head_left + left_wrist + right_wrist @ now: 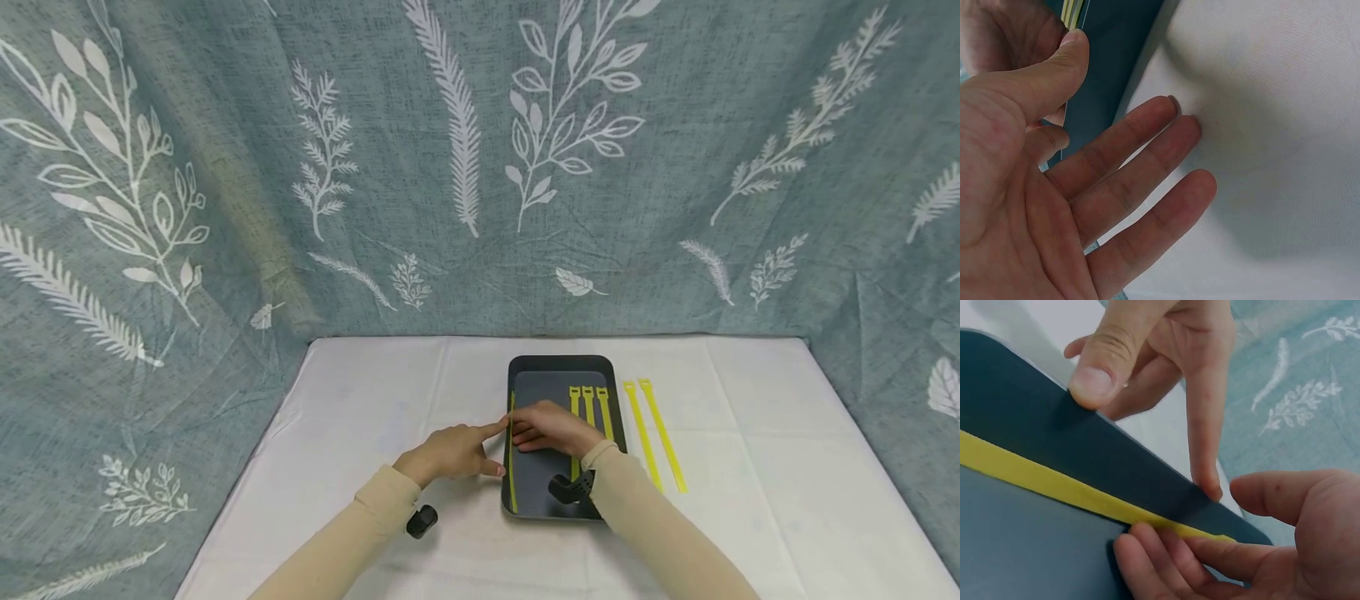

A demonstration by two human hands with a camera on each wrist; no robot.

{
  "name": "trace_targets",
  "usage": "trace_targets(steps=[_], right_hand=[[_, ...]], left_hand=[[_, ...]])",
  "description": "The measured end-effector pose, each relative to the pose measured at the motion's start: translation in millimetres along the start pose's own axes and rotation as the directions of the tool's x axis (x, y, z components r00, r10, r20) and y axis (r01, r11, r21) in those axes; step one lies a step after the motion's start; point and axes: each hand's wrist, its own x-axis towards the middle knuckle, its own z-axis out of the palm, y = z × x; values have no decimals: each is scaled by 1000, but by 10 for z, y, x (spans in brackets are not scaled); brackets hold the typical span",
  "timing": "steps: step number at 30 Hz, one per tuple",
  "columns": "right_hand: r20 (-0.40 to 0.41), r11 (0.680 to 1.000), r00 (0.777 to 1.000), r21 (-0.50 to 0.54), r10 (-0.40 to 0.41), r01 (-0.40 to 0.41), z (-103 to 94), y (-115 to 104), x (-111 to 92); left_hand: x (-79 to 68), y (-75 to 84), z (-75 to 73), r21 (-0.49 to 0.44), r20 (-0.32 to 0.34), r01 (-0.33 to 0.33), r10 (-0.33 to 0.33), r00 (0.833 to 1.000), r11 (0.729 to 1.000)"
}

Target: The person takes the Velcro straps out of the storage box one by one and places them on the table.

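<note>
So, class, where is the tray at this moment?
In the head view, the tray lies on the table just right of centre, with the left hand at its left rim, the right hand inside it, and two straps to its right.

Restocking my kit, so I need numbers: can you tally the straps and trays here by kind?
Dark tray: 1
Yellow straps: 6 (4 inside the tray, 2 beside it)
Total: 7
</note>
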Motion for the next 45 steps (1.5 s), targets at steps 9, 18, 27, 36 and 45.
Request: trace_targets(steps=[9,18,27,36,45], right_hand=[[-1,1000,1000,-22,-10,10,11,-16,-8],[-15,999,1000,45,-13,14,-2,-10,-10],[-78,996,997,83,24,-17,2,14,57],[-137,989,990,146,16,4,-46,-5,74],[-233,982,971,162,-57,96,-148,-104,31]], left_hand=[[-12,16,-26,2,2,4,-4,1000,1000],[-7,4,-31,-4,-5,2,-2,1000,1000],[14,-3,-32,-2,-4,7,-7,1000,1000],[25,-3,-23,2,3,6,-6,1000,1000],[18,3,-28,0,-3,10,-10,1000,1000]])
